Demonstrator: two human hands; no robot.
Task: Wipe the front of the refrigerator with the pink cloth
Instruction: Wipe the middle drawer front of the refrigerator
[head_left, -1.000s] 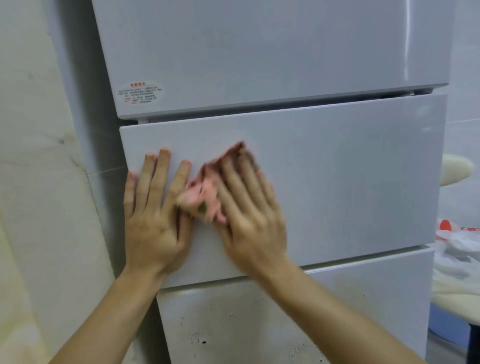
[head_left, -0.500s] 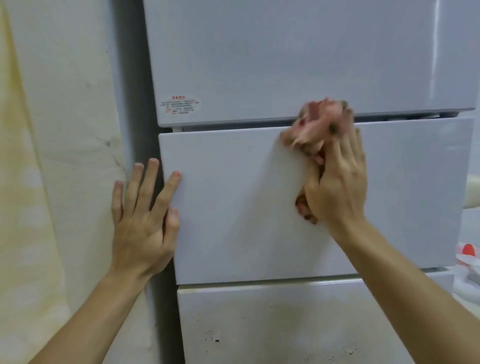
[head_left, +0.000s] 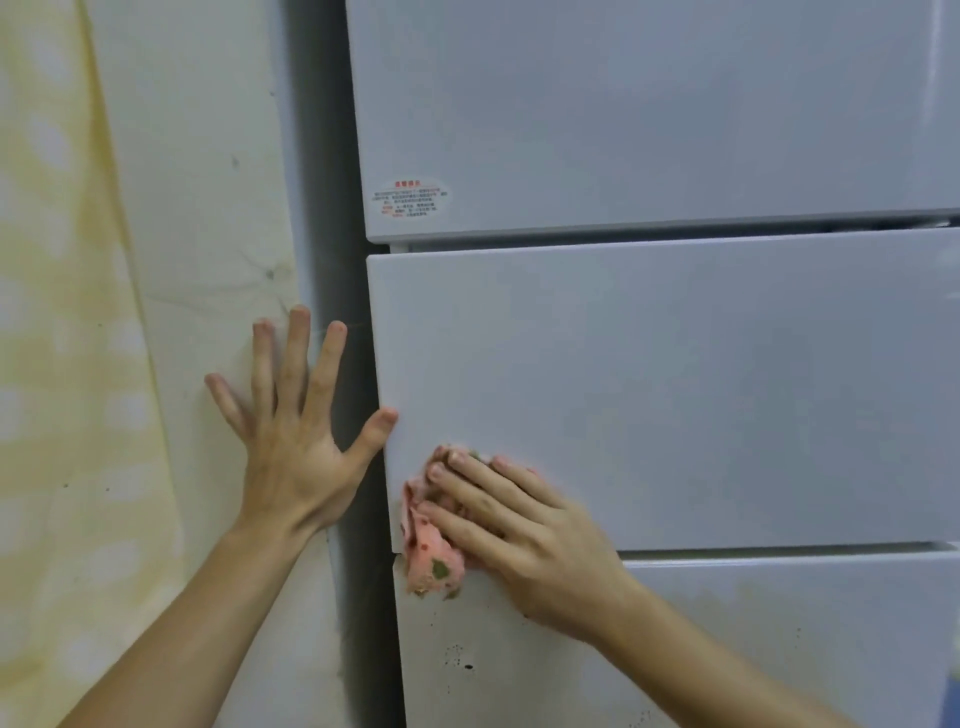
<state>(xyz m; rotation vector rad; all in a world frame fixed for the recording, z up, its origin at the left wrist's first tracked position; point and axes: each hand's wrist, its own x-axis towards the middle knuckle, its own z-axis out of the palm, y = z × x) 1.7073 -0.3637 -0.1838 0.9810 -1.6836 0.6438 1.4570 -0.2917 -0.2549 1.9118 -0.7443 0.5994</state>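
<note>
The white refrigerator (head_left: 675, 389) fills the right of the view, with an upper door, a middle drawer and a lower drawer. My right hand (head_left: 524, 525) presses the crumpled pink cloth (head_left: 431, 556) flat against the lower left corner of the middle drawer, with the cloth hanging over the gap onto the lower drawer. My left hand (head_left: 291, 431) is spread open beside the refrigerator's left side; its thumb touches the middle drawer's left edge and its fingers lie over the wall.
A pale wall (head_left: 197, 208) with a yellowish curtain (head_left: 57, 364) stands to the left of the refrigerator. A red-printed sticker (head_left: 410, 200) sits on the upper door's lower left corner. Dark specks (head_left: 460, 662) mark the lower drawer.
My right hand has swept the cloth from the middle drawer's top edge down to its lower left corner. My left hand has slid off the drawer front to its left edge.
</note>
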